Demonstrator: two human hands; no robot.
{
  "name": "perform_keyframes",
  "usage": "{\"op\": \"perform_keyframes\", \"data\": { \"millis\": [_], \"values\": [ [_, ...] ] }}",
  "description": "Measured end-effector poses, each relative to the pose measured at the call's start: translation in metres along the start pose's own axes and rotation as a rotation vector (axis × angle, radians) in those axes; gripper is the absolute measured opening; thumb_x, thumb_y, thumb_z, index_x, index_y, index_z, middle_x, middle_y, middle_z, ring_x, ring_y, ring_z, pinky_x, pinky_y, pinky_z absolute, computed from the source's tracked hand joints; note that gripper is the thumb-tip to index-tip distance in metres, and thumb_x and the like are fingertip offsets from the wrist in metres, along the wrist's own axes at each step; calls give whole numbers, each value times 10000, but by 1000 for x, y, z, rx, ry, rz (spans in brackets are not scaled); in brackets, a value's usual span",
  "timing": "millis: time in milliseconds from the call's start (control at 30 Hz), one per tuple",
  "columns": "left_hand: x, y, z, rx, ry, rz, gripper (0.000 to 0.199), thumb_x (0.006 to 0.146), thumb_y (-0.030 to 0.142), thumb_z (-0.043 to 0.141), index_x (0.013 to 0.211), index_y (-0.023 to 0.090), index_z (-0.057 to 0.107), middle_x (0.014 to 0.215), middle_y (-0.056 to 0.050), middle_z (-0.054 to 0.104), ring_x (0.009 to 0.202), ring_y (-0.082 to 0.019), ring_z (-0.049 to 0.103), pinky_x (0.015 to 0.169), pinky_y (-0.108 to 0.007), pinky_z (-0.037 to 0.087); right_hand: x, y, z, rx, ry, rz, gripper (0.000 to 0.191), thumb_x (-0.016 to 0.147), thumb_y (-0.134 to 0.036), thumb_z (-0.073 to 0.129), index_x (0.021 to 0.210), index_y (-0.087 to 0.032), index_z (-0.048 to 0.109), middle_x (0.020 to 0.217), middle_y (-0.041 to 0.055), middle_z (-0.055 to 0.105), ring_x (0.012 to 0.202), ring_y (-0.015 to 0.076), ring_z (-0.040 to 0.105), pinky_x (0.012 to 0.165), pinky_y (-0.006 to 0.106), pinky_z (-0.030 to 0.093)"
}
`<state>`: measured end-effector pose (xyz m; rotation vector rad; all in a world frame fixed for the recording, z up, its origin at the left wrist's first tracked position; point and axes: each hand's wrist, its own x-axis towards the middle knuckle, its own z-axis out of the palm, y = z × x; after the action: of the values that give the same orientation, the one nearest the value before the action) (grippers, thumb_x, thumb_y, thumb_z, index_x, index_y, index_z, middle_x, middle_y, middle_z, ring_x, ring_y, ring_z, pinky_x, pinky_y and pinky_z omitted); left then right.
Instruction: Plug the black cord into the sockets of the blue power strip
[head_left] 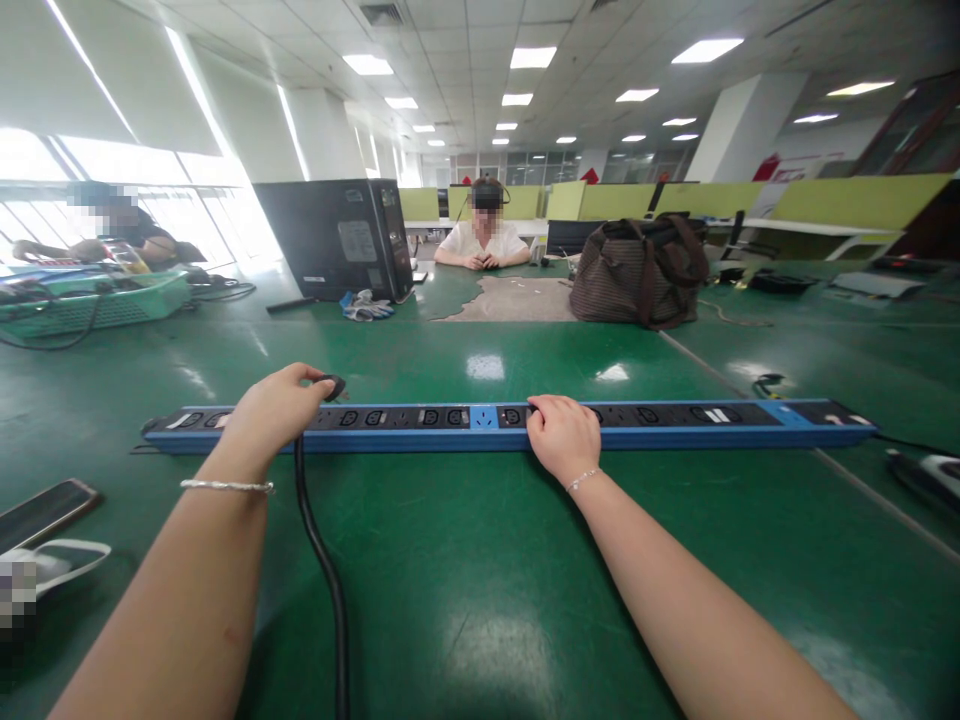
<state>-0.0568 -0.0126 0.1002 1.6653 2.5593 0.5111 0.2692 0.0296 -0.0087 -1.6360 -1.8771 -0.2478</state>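
A long blue and black power strip lies across the green table. My left hand is closed on a black plug, held just above the left part of the strip; a thick black cable runs from under the hand down toward the table's near side. Right of the strip's middle, my right hand grips the strip, with fingers curled over its top and the thumb side at the front edge. Both wrists wear bracelets.
Behind the strip stand a black computer case, gloves and a brown bag. A green basket and a phone are at left. People sit across the table and at far left. A dark device lies at right.
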Motion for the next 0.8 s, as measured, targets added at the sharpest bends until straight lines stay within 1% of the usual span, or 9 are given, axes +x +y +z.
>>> {"op": "perform_keyframes", "data": {
  "millis": [100,167,333,500,667,800],
  "values": [
    [-4,12,8,-16,-22,49,383,772,479,423,993,229,612,838,-53,672,819,-254,599,703,-329,440,0,0,0,-7,-5,-1,310,813,-212,419,983,-221,679,1048,29,678,1008,181,552,872,333,319],
    [-8,22,16,-21,-16,66,381,758,495,433,976,242,617,870,-50,680,834,-255,611,714,-328,449,0,0,0,-6,-2,-2,310,811,-210,422,980,-221,681,1045,28,678,1007,181,552,874,334,319],
    [-18,43,38,-4,-72,136,394,764,499,416,999,242,602,944,-73,684,890,-257,618,728,-329,456,0,0,0,10,5,-6,312,808,-207,423,979,-218,683,1046,37,678,1005,188,551,875,338,319],
    [-20,48,49,45,-118,136,396,772,493,402,1011,239,589,988,-89,676,940,-268,615,754,-344,453,0,0,1,15,5,-3,313,809,-210,420,981,-213,681,1047,35,678,1006,190,549,879,338,311],
    [-22,49,55,96,-114,132,403,790,494,375,1022,239,583,1008,-108,674,946,-291,617,755,-378,463,0,1,1,12,11,-7,310,809,-209,420,976,-217,682,1049,33,678,1005,188,549,880,338,311],
    [-28,54,59,134,-115,144,395,801,469,367,1045,229,563,980,-119,679,922,-285,626,742,-373,469,0,1,1,2,7,-8,311,811,-211,419,981,-221,679,1045,29,677,1009,184,548,877,334,314]
  ]
}}
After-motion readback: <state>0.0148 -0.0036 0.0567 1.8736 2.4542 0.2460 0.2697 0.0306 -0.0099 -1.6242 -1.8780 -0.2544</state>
